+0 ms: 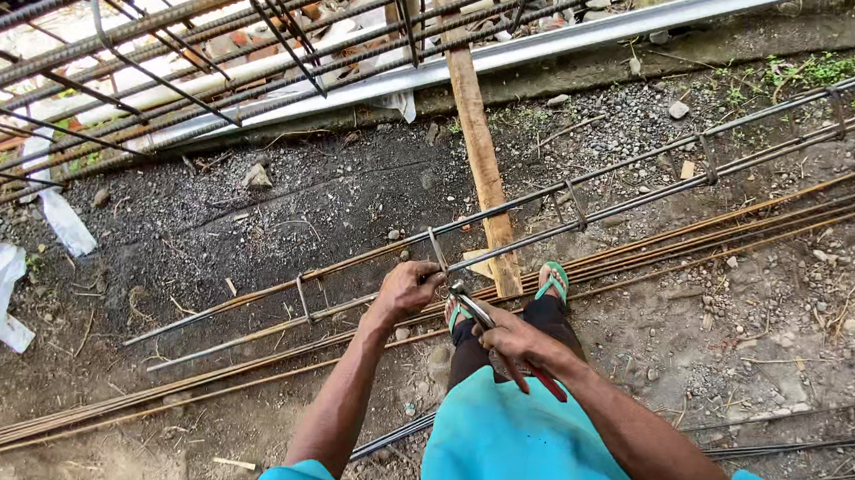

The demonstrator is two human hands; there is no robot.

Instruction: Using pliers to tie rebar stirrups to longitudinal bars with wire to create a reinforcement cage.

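Left hand (406, 291): fingers curled around a long steel bar (551, 201) at a stirrup (436, 251), above the gravel ground (249, 208). Right hand (512, 344): fingers wrapped on the red handles of pincers (487, 324), nose at the same joint, probably on tie wire. Wooden plank (481, 154) crosses behind; sandalled feet (551, 279) below.

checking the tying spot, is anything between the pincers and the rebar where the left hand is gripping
Nothing visible does. The pincers in the right hand point straight at the rebar, their tip right beside the left hand at the stirrup.
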